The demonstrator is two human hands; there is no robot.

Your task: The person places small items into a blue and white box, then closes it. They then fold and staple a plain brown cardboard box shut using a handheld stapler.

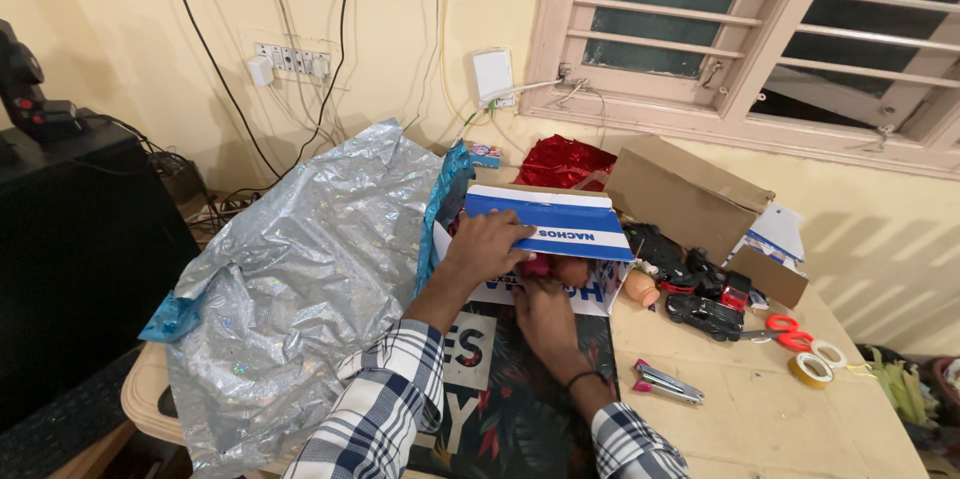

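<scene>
1. Holding the flap of the blue-and-white box (540,239) is done by the left hand (487,247), laid flat on the box near the table's middle.
2. A pink toy (538,266) is gripped at the box mouth by the right hand (545,314); the flap is best kept lifted.
3. Open room is limited: silver wrapping paper (300,269) lies left, toy cars (700,299) and a stapler (665,382) right.

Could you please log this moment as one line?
left hand: on box flap | right hand: inside box, grip hidden | foil wrap left | stapler right
</scene>
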